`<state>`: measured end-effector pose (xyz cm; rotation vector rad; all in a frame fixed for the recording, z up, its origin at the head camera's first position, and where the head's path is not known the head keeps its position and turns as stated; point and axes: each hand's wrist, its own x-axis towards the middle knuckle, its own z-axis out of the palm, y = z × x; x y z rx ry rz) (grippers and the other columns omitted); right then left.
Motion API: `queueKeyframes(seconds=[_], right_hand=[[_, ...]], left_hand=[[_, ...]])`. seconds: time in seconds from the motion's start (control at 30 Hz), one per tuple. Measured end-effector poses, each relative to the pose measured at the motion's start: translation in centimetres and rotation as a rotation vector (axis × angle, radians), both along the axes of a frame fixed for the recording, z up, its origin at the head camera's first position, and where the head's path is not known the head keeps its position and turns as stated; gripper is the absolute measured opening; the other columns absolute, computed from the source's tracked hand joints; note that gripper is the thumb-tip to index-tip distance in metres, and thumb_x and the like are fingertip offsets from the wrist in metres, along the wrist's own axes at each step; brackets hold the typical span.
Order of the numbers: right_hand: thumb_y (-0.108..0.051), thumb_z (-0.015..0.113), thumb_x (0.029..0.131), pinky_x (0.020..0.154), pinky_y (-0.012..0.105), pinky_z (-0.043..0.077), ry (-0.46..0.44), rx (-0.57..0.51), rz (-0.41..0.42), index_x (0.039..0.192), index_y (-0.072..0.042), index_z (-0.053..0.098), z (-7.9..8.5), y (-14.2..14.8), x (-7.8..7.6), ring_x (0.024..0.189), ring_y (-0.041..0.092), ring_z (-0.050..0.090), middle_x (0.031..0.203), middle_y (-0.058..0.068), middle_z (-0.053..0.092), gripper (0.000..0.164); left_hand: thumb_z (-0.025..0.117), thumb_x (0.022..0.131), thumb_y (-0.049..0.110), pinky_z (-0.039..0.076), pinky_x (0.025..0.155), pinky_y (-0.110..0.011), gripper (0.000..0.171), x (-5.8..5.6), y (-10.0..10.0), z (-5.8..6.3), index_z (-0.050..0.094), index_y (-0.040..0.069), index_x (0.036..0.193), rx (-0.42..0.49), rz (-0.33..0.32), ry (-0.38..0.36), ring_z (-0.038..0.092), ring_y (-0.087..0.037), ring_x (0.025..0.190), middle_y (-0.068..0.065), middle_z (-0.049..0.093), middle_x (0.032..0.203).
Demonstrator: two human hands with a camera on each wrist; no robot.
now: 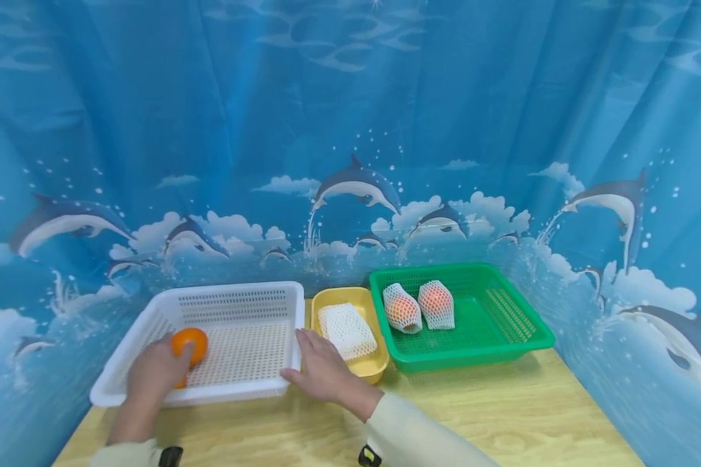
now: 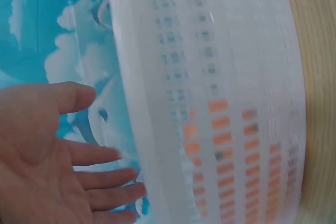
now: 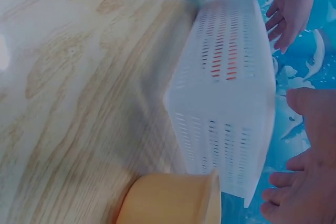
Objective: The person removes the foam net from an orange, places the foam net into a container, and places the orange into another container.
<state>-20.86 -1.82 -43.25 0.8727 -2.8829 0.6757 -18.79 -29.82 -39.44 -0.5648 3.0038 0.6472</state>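
We see the left hand (image 1: 154, 371) over the near left part of the white basket (image 1: 239, 390), its fingers partly hidden from the head camera. The wrist camera shows us those fingers straight and spread a little, the thumb well away from them, with the palm beside the rim. The orange (image 1: 193, 338) sits inside the basket on its left side, right by this hand; the thumb overlaps it from above, and we cannot tell whether they touch. Just below it we make out a second orange patch (image 1: 181, 382), mostly hidden, and through the basket's slots more orange shows. The right hand (image 1: 321, 371) is at the basket's right end, fingers extended and thumb apart, the fingertips at the rim; we cannot be sure of contact. Next to it stands the yellow tray (image 1: 371, 371), with white netting (image 1: 347, 331) inside. On its other side, the green basket (image 1: 473, 356) holds two netted fruits (image 1: 437, 303) side by side in its left half. All three containers stand on the wooden table (image 1: 514, 395), before a blue dolphin curtain (image 1: 350, 84).
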Motion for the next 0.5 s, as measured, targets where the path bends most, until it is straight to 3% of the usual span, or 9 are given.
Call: queueKeyframes(seconds=[0.17, 0.23, 0.5], right_hand=[[-0.044, 0.054, 0.087, 0.108, 0.043, 0.024, 0.010, -0.079, -0.009, 0.142, -0.005, 0.024, 0.3, 1.5, 0.1, 0.131, 0.025, 0.030, 0.142, 0.010, 0.034, 0.074], [-0.041, 0.054, 0.087, 0.107, 0.044, 0.025, 0.026, -0.117, -0.019, 0.142, -0.005, 0.026, 0.3, 2.3, 0.1, 0.130, 0.026, 0.031, 0.141, 0.011, 0.035, 0.072], [-0.036, 0.055, 0.088, 0.104, 0.047, 0.029, 0.070, -0.209, -0.052, 0.141, -0.006, 0.029, 0.8, 5.0, -0.1, 0.126, 0.029, 0.035, 0.138, 0.014, 0.039, 0.066]], left_hand=[[0.052, 0.088, 0.024, 0.031, 0.091, -0.062, 0.065, 0.1, 2.4, -0.8, 0.026, -0.012, 0.136, -0.035, -0.075, 0.346, 0.036, -0.054, 0.108, -0.039, 0.029, 0.128], [0.053, 0.088, 0.023, 0.032, 0.090, -0.063, 0.062, 0.0, 3.7, -0.8, 0.030, -0.009, 0.135, -0.019, -0.093, 0.436, 0.037, -0.053, 0.107, -0.036, 0.030, 0.130], [0.055, 0.088, 0.026, 0.032, 0.094, -0.061, 0.059, 0.2, 8.1, -1.0, 0.032, 0.000, 0.136, 0.024, -0.158, 0.470, 0.035, -0.045, 0.118, -0.026, 0.023, 0.140]])
